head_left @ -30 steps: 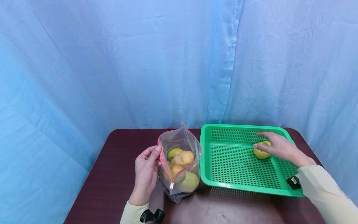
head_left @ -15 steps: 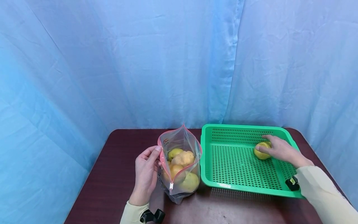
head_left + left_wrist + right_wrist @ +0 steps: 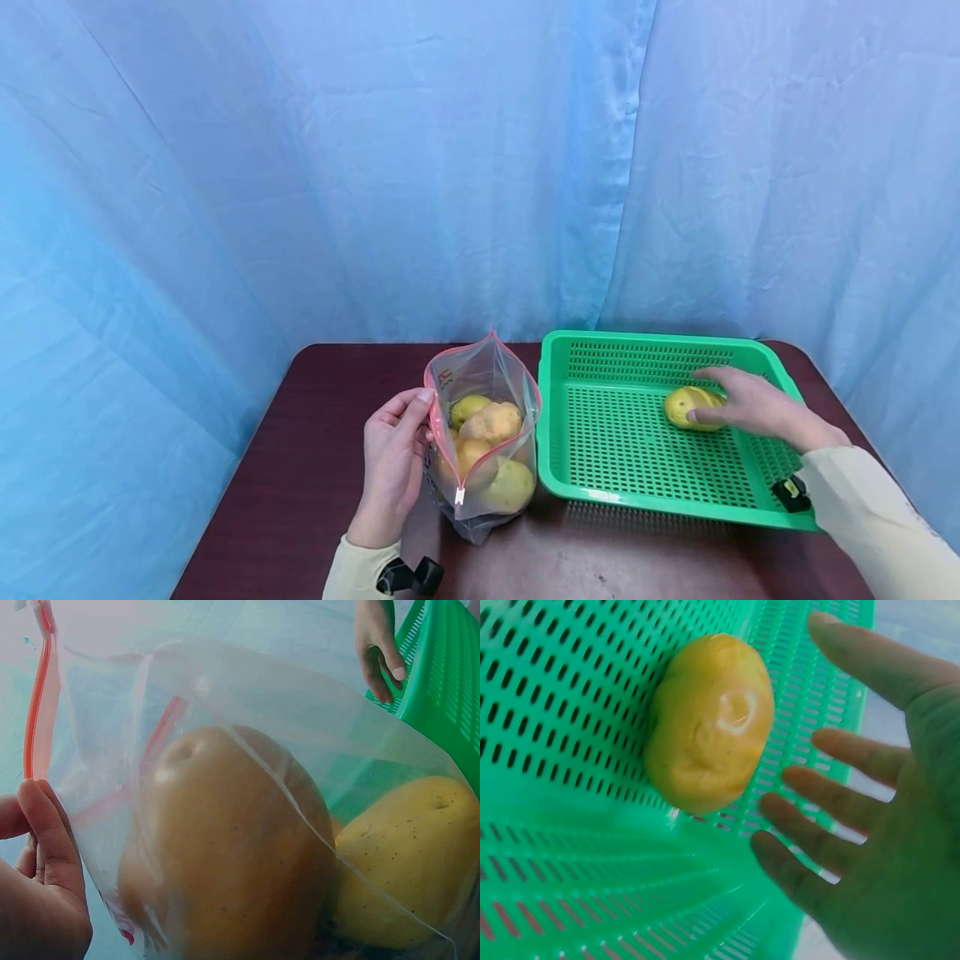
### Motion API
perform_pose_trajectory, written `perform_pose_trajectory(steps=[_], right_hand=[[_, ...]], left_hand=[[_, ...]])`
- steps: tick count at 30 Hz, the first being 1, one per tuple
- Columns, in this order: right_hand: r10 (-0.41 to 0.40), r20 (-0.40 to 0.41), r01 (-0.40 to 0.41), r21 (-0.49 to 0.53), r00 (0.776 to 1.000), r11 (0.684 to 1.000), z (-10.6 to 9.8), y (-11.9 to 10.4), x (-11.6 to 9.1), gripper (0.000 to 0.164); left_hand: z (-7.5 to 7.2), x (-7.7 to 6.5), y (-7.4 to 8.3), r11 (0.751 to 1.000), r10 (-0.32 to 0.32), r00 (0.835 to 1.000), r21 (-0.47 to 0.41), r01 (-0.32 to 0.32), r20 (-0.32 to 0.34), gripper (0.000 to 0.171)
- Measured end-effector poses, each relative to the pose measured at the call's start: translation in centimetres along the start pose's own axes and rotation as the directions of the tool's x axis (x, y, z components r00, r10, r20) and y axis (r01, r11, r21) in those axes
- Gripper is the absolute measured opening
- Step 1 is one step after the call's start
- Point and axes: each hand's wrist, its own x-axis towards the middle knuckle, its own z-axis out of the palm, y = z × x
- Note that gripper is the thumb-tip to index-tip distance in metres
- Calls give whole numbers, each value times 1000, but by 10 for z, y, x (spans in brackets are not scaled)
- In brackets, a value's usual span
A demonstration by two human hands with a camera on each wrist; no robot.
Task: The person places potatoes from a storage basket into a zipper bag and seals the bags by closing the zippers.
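Left hand (image 3: 45, 889) pinches clear bag (image 3: 262, 694) at red edge (image 3: 36, 712). Inside: brownish produce (image 3: 232, 847) beside yellow produce (image 3: 412, 862). Beyond: right hand (image 3: 377, 643), green basket (image 3: 454, 690).

Right hand (image 3: 761, 407) with fingers (image 3: 836, 799) apart

A curtained-off workspace, room type unclear: blue drapes (image 3: 360, 167) fill the upper frame behind a dark reddish-brown surface (image 3: 300, 467) at lower centre.
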Motion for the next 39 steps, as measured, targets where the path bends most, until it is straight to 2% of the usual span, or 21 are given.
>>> perform_pose_trajectory(steps=[7, 15, 30, 39], right_hand=[[-46, -31, 47, 42, 998, 998, 4, 11, -1, 81], [-58, -15, 59, 75, 998, 995, 8, 19, 0, 80], [-35, 43, 30, 100, 998, 995, 16, 27, 8, 79], [-42, 45, 37, 109, 998, 993, 22, 34, 12, 81]], left_hand=[[0, 0, 0, 1000, 1, 1000, 3, -1, -2, 8], [0, -1, 0, 1000, 1, 1000, -3, -1, -4, 8], [0, 0, -1, 1000, -2, 1000, -1, 2, -8, 8], [0, -2, -1, 1000, 2, 1000, 6, -2, -5, 8]])
